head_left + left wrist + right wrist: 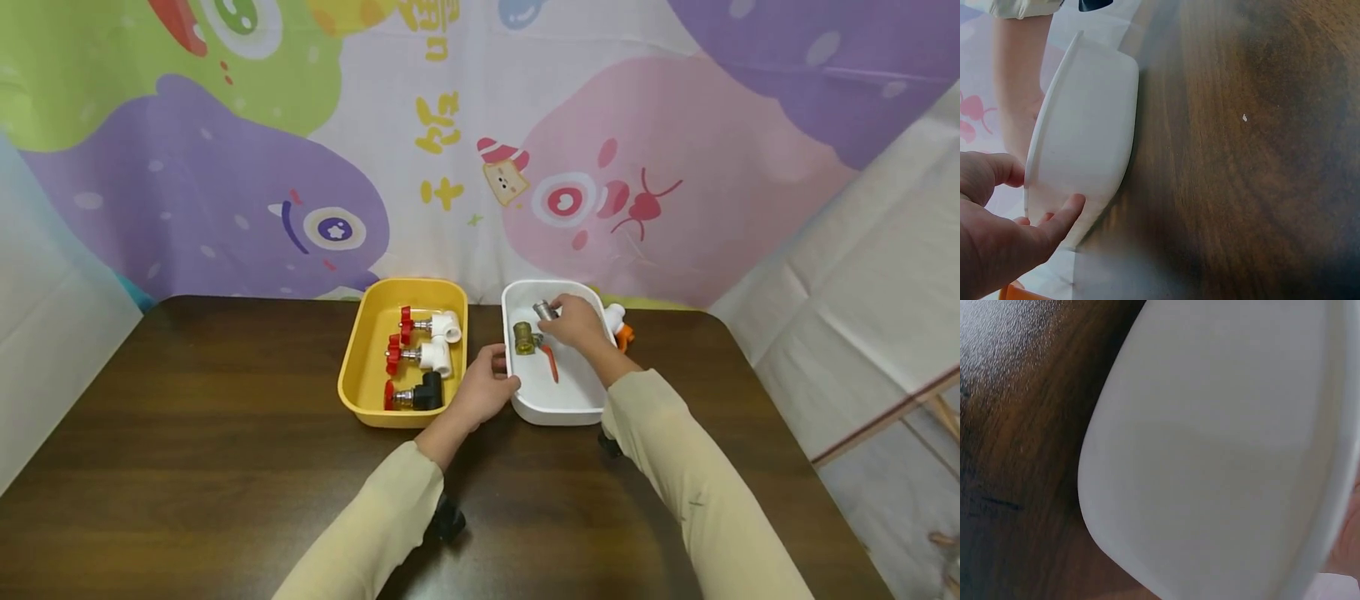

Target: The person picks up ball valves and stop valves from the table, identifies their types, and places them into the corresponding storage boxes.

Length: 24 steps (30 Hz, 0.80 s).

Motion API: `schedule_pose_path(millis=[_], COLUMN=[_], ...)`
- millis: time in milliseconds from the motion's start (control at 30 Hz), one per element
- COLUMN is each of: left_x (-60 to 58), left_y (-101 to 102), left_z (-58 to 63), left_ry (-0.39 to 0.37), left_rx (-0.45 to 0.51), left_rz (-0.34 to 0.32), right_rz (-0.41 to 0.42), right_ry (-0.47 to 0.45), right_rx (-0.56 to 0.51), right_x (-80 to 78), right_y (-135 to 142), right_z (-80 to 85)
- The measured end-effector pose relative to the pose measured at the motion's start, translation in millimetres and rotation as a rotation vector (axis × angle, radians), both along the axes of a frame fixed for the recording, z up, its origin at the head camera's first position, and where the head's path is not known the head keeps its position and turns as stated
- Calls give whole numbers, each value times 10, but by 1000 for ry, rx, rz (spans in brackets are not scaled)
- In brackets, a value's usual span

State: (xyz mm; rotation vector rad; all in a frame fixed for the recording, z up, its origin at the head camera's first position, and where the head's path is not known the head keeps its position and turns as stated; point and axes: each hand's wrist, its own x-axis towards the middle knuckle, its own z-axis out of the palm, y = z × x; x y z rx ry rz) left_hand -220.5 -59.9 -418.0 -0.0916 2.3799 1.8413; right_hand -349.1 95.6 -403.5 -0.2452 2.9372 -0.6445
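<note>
In the head view my right hand pinches a silver metal pipe fitting over the far part of a white tray. Just below that fitting, a brass ball valve with an orange-red lever lies in the same tray. My left hand holds the tray's left side, thumb at the rim and fingers along the outer wall. The left wrist view shows that hand against the tray wall. In the right wrist view the wall hides most of the right hand.
A yellow tray stands left of the white one. Inside are two white valves with red handwheels and a black valve with a red one. Past the white tray's right side, a white-and-orange fitting is partly hidden. A printed cloth hangs behind the table.
</note>
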Motion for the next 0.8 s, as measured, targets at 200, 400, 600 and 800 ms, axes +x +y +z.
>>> schedule_pose_path(millis=[200,400,600,800], left_x=[4,-14,-4,13], left_y=[1,7,3,-12], left_z=[-4,-13,-3,16], left_ry=[8,5,10,17], left_rx=[7,3,6,13], left_rz=[-9,-5,-6,-3], right_rz=[-20,-37,-47,-51], right_ry=[-23,-25,-38,-47], right_rx=[-8,-6,-17,-13], right_x=[12,1,-14,-11], right_y=[-3,11,-10,-47], right_z=[-6,-17,-59,-83])
